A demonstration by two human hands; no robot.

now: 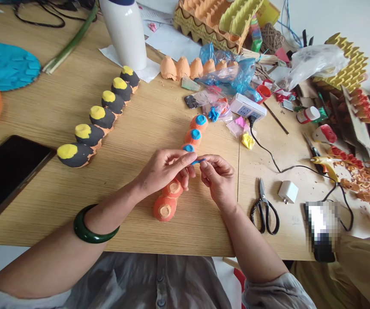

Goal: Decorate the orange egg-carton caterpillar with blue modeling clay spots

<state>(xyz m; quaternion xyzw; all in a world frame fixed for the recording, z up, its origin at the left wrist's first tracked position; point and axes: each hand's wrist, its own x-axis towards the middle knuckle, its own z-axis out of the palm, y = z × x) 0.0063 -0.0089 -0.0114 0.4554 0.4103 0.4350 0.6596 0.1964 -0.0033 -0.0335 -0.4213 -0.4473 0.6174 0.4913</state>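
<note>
Between the fingertips of both hands is a small flattened piece of blue clay [198, 161]. My left hand [168, 169] pinches its left end, and my right hand [217, 176] pinches the right end. Under and around my left hand runs a strip of orange egg-carton cups [165, 209]. The far cups carry blue clay caps [195, 134], while the two nearest show bare round tops. My left hand hides the middle of this strip. Off to the left lies a second strip of cups, covered black with yellow tops [90, 134].
Black-handled scissors [263, 210], a white charger [288, 191] and a power strip [248, 106] with a cable lie to the right. A white bottle [125, 34] stands at the back; a dark tablet [9, 176] is at left. Another person's sleeve [358, 270] shows at lower right.
</note>
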